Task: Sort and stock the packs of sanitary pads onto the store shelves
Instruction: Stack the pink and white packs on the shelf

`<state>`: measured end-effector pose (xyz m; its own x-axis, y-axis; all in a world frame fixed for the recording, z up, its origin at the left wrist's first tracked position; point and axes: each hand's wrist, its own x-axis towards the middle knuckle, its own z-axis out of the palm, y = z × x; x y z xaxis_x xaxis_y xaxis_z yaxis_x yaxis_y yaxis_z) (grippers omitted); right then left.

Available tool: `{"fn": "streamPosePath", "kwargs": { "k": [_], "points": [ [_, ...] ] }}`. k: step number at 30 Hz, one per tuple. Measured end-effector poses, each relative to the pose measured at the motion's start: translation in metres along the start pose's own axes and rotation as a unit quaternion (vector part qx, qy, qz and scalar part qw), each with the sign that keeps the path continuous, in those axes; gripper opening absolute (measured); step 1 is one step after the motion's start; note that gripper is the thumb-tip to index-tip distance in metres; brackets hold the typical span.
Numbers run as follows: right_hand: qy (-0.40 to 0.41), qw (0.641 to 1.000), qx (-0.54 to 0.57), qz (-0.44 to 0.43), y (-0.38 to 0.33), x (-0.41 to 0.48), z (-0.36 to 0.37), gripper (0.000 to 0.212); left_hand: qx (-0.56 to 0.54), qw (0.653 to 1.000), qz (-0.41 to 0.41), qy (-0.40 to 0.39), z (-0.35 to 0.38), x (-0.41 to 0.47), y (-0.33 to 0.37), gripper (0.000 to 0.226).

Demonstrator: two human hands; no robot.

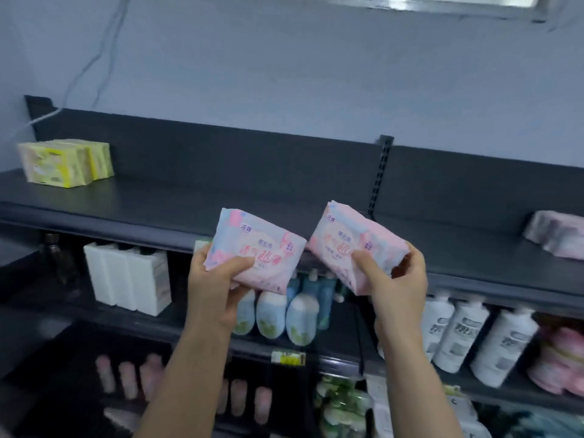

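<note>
1. Head view, open room: long bare stretch of the top shelf (189,200) between yellow packs (63,162) near its left back corner and pink packs (556,232) toward its right end; slotted post (382,172) upright against the back panel, splitting the span
2. Head view, edges: shelf's front edge just behind both held packs; white boxes (132,276) and bottles (271,314) crowded on the tier beneath
3. Head view, left pack (256,251): in the air before that front edge, clamped by the left hand (218,279), thumb across the printed face, fingers curled behind; long axis sloping down to the right, print toward the camera
4. Head view, right pack (354,245): close beside the first, touching or not unclear, gripped by the right hand (395,279), thumb on the face, fingers curled round the right end; long axis likewise sloping down to the right
</note>
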<state>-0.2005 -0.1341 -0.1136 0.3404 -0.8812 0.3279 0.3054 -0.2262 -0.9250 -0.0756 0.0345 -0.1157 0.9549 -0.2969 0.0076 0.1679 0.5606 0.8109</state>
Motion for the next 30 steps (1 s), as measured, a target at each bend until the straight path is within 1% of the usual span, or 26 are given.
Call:
{"fn": "streamPosePath", "kwargs": {
  "k": [2, 5, 8, 10, 12, 14, 16, 18, 19, 22, 25, 27, 30],
  "points": [
    [0.014, 1.000, -0.004, 0.001, 0.000, 0.018, -0.032, 0.052, -0.017, 1.000, -0.015, -0.014, 0.033, 0.000, -0.022, 0.039],
    [0.023, 1.000, -0.010, 0.001, 0.001, 0.042, -0.072, 0.051, -0.024, 0.998, -0.041, -0.047, 0.079, 0.001, -0.050, 0.045],
    [0.040, 0.999, -0.007, -0.002, 0.000, 0.067, -0.109, 0.051, 0.003, 0.992, -0.072, -0.102, 0.123, 0.006, -0.079, 0.038],
    [0.066, 0.998, -0.009, -0.013, 0.000, 0.086, -0.135, 0.050, 0.052, 0.986, -0.081, -0.138, 0.149, 0.010, -0.099, 0.037],
    [0.086, 0.996, -0.020, -0.029, -0.001, 0.107, -0.159, 0.049, 0.122, 0.971, -0.071, -0.191, 0.176, 0.014, -0.117, 0.048],
    [0.108, 0.993, -0.034, -0.043, 0.000, 0.128, -0.183, 0.051, 0.172, 0.946, -0.063, -0.267, 0.203, 0.019, -0.133, 0.057],
    [0.128, 0.989, -0.051, -0.052, 0.001, 0.151, -0.206, 0.061, 0.204, 0.923, -0.068, -0.318, 0.233, 0.026, -0.148, 0.054],
    [0.138, 0.986, -0.071, -0.057, 0.002, 0.172, -0.227, 0.071, 0.223, 0.909, -0.077, -0.345, 0.263, 0.033, -0.160, 0.054],
    [0.144, 0.985, -0.077, -0.061, 0.002, 0.184, -0.240, 0.071, 0.224, 0.903, -0.081, -0.357, 0.281, 0.036, -0.169, 0.056],
    [0.160, 0.980, -0.091, -0.069, 0.003, 0.217, -0.274, 0.063, 0.212, 0.898, -0.083, -0.376, 0.326, 0.042, -0.191, 0.057],
    [0.174, 0.977, -0.101, -0.067, 0.006, 0.245, -0.306, 0.057, 0.205, 0.898, -0.075, -0.383, 0.364, 0.045, -0.215, 0.053],
    [0.183, 0.975, -0.104, -0.066, 0.011, 0.263, -0.327, 0.055, 0.199, 0.904, -0.066, -0.373, 0.388, 0.048, -0.232, 0.052],
    [0.174, 0.976, -0.115, -0.060, 0.019, 0.282, -0.357, 0.054, 0.185, 0.920, -0.044, -0.344, 0.417, 0.049, -0.255, 0.052]
  ]
}}
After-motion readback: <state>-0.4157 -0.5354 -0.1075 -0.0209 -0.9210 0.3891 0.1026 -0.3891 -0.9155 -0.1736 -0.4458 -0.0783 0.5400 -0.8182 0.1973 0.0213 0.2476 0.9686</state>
